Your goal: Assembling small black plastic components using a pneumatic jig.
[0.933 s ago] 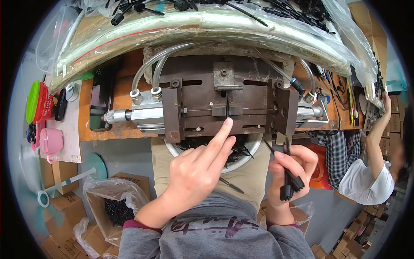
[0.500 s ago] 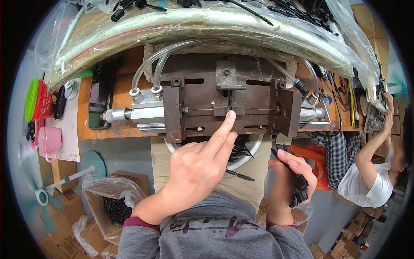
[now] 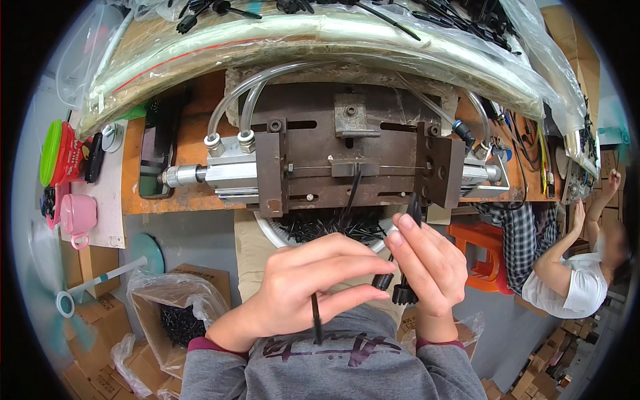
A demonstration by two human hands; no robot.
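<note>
A cluttered workshop with an orange-topped wooden desk (image 3: 167,200) fills the view. At the picture's 6 o'clock, the left hand (image 3: 307,287) has its fingers pinched together on a thin black plastic strip (image 3: 316,319) that hangs downward. Just at its 3 o'clock, the right hand (image 3: 427,267) has fingers clamped on a bunch of black plastic ties (image 3: 400,290). At 12 o'clock from both sits a brown steel pneumatic press fixture (image 3: 347,157), a tray of loose black ties (image 3: 327,227) beneath it.

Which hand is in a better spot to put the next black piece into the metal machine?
Probably the right hand. Its fingers already pinch a black piece pointing up, close under the metal press fixture, with more bunched below. The left hand sits lower, holding a thin black strip that points down.
</note>
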